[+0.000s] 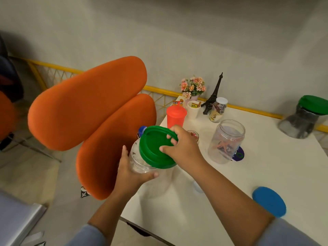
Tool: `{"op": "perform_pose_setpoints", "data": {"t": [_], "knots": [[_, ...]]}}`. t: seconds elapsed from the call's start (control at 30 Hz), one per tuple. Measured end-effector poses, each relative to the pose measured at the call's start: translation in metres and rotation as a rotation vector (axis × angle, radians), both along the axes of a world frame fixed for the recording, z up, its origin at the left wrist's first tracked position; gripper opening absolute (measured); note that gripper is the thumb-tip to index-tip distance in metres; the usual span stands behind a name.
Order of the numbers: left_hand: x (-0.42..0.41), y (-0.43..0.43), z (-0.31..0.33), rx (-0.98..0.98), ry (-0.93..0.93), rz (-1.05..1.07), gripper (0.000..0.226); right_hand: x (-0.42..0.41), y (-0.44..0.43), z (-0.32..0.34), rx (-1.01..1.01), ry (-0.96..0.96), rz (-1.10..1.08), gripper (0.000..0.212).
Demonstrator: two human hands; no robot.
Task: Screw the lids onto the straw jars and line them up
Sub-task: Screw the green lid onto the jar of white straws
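My left hand [131, 172] grips a clear plastic jar [138, 162], held tilted above the table's left edge. Over the jar's mouth sits a green lid [154, 148], and my right hand [181, 144] grasps that lid from the right side. An open clear jar [226, 141] with a few straws inside stands on the white table [248, 174], without a lid. A loose blue lid [269, 201] lies flat near the right front. At the far right stands another jar with a green lid [305, 116] on it.
An orange chair [88, 107] stands close to the table's left edge. At the table's back are a red cup [175, 115], a flower pot [192, 89], a small tower figure [213, 95], a white-lidded jar [218, 110] and a paper cup [193, 107]. A purple lid [238, 154] lies behind the open jar.
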State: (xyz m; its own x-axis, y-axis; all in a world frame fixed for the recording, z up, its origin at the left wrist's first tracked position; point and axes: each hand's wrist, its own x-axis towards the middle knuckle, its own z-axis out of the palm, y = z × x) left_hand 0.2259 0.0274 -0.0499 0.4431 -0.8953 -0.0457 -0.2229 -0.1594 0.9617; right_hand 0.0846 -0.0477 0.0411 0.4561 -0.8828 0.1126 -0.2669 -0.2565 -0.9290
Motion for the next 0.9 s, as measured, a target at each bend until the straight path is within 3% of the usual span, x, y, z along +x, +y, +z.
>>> {"op": "perform_pose_setpoints", "data": {"t": [0.07,0.13,0.2,0.57,0.7,0.9], "knots": [[0.004,-0.004,-0.007,-0.076,0.036,-0.067,0.134,0.008,-0.002,-0.001,-0.026,0.038,0.028,0.032],[0.007,-0.008,-0.011,-0.156,0.016,-0.098,0.101,0.015,-0.004,-0.002,-0.041,0.079,0.050,0.029],[0.006,-0.009,-0.009,-0.226,0.038,-0.106,0.088,0.022,-0.006,-0.004,-0.050,0.120,0.072,0.031],[0.009,-0.010,-0.015,-0.203,0.125,-0.110,0.091,0.029,-0.009,-0.012,-0.076,0.356,0.143,0.035],[0.005,-0.002,-0.013,-0.191,0.130,-0.146,0.092,0.023,-0.004,-0.010,-0.113,0.432,0.134,0.027],[-0.013,0.019,-0.016,-0.222,0.119,-0.225,0.088,0.002,0.019,-0.008,-0.097,0.487,0.127,0.037]]}}
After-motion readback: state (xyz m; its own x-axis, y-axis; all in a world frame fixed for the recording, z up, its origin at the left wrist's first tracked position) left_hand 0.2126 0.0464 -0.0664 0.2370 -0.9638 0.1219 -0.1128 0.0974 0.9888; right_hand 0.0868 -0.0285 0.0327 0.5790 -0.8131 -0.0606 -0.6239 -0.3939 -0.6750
